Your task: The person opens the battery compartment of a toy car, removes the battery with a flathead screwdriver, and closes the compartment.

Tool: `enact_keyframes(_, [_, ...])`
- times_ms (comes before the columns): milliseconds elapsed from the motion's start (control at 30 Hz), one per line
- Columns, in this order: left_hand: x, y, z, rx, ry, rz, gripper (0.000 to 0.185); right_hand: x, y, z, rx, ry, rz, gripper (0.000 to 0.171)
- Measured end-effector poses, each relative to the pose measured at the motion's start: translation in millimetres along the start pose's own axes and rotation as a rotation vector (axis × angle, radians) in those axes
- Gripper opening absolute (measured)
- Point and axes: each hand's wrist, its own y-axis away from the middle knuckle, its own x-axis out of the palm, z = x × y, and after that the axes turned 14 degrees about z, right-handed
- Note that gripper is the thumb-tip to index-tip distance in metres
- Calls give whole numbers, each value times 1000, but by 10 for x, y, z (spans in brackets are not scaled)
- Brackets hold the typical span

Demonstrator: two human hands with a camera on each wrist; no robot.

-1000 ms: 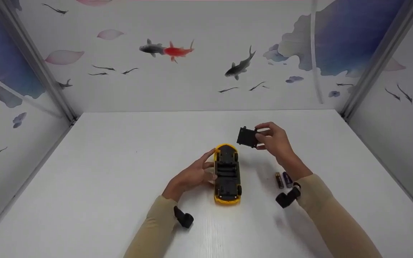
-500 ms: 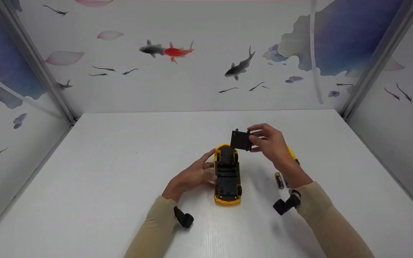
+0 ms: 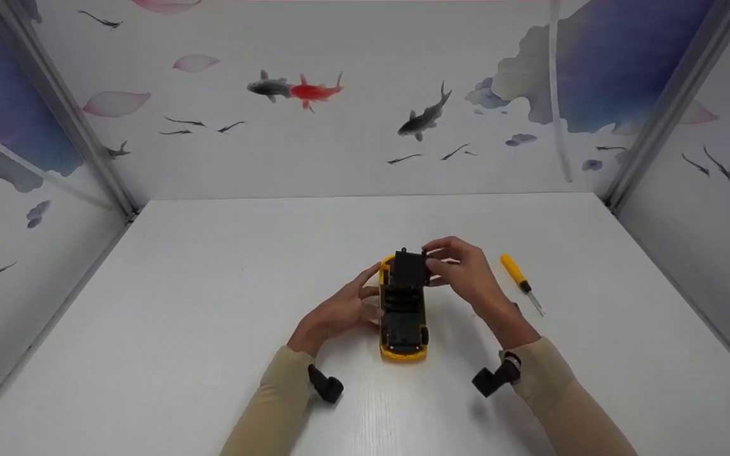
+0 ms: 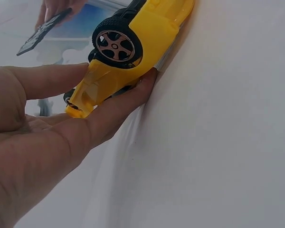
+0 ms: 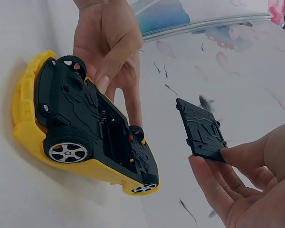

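Observation:
A yellow toy car (image 3: 402, 335) lies upside down on the white table, its black underside and wheels facing up. My left hand (image 3: 343, 310) holds it along its left side, thumb at the chassis edge and fingers against the body. Midway along the underside is an open battery compartment (image 5: 115, 142), where a spring and a bit of red show in the right wrist view. My right hand (image 3: 463, 269) pinches a square black battery cover (image 3: 410, 269) between thumb and fingers. In the head view the cover overlaps the car's far end; in the right wrist view it is raised apart from the car.
A screwdriver (image 3: 517, 275) with a yellow handle lies right of my right hand. Walls printed with fish surround the table (image 3: 213, 285) at the back and sides. Black wrist cameras (image 3: 326, 385) stick out from both cuffs.
My right hand has carried the battery cover left and nearer, over the car's far end. The screwdriver has come into view, and the two batteries are now behind the right forearm. The left hand stays put.

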Motion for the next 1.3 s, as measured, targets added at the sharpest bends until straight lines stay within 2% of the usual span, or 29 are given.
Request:
enact_keyframes(167, [13,10,-3,-6,-26,-1,100,54,0,-63,15,12,7,30])
enact_keyframes(400, [0,14,-11,38,-13,19,98,71,-17,-95,39,42,28,29])
enact_keyframes(600, [5,-2,-10,23,-25,17,98,78,-2,-105,109,61,69,26])
enact_keyframes(900, [-13,26,-11,13,-27,11,99,162,-26,-137,159,80,115,25])
enact_keyframes(1300, [-15,26,-10,27,-2,26,100,190,-60,-181,170,63,101,23])
